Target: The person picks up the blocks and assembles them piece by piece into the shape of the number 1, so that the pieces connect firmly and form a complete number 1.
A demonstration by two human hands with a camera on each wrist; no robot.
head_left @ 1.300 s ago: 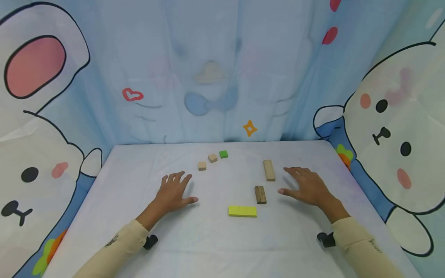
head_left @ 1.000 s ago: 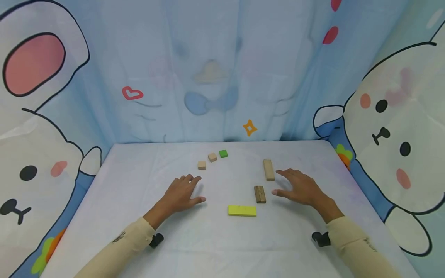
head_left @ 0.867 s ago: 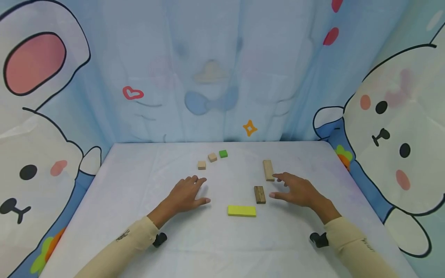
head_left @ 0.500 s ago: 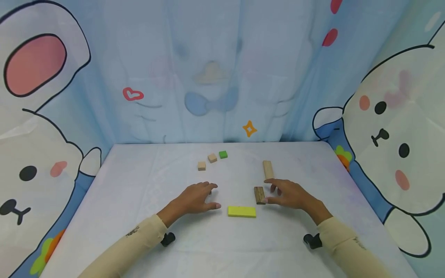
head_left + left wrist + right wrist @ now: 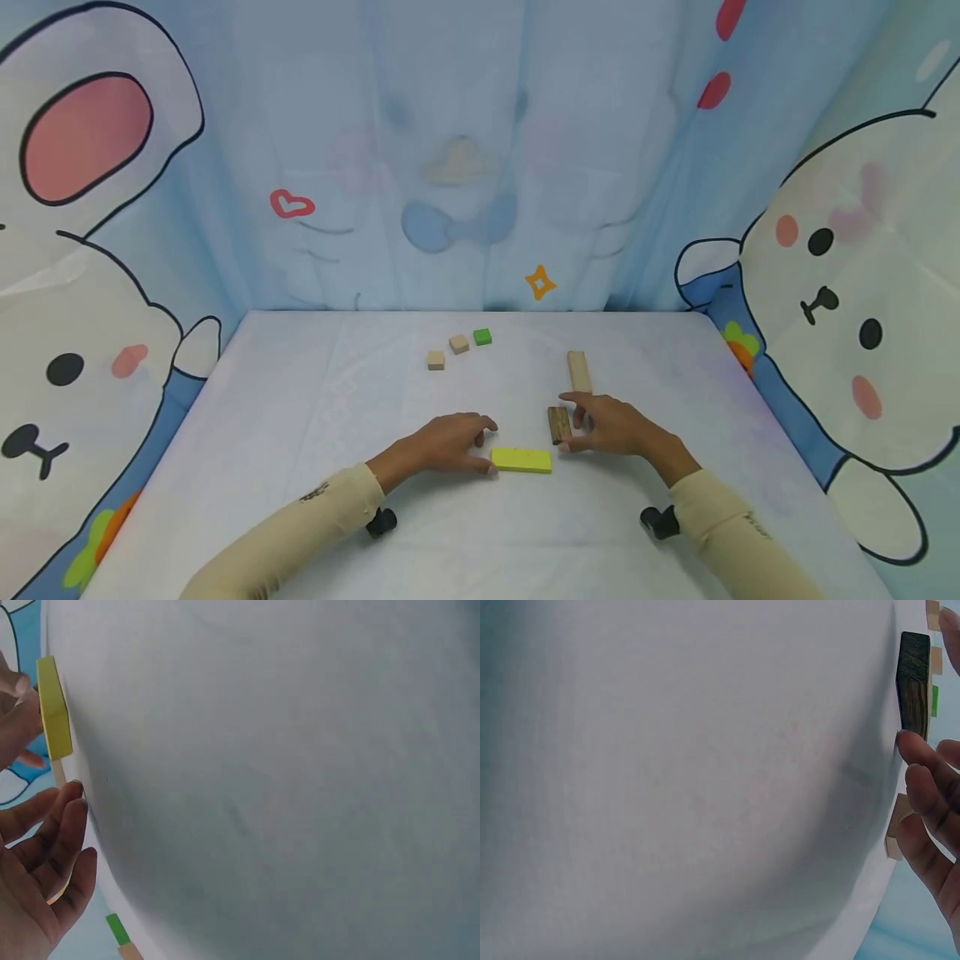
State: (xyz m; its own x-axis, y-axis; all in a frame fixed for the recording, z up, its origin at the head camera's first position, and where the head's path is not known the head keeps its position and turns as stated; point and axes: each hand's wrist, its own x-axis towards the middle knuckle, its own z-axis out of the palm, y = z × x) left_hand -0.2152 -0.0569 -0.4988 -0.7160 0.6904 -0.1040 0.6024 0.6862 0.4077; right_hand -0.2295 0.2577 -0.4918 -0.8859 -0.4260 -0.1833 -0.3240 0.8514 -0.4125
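My left hand (image 5: pixel 446 443) is at the left end of a flat yellow block (image 5: pixel 522 460), its thumb tip right at the block's edge and its fingers bent loosely. My right hand (image 5: pixel 617 427) reaches over the right side of a short dark brown wooden block (image 5: pixel 558 425). Its thumb is at the near end of that block and its index finger by the far end. In the right wrist view the dark block (image 5: pixel 913 682) shows between fingertips and thumb, with a gap on the thumb side. Behind, a longer pale wooden block (image 5: pixel 578 371) is partly hidden by the right hand.
Farther back lie two small pale wooden cubes (image 5: pixel 436 360) and a small green block (image 5: pixel 482 337). All rest on a white-covered table (image 5: pixel 337 375). A blue cartoon-printed curtain (image 5: pixel 337 125) hangs along its back and sides.
Both hands have come inward and nearer the table's front, the left to the yellow block, the right to the dark brown block. The blocks keep their places.
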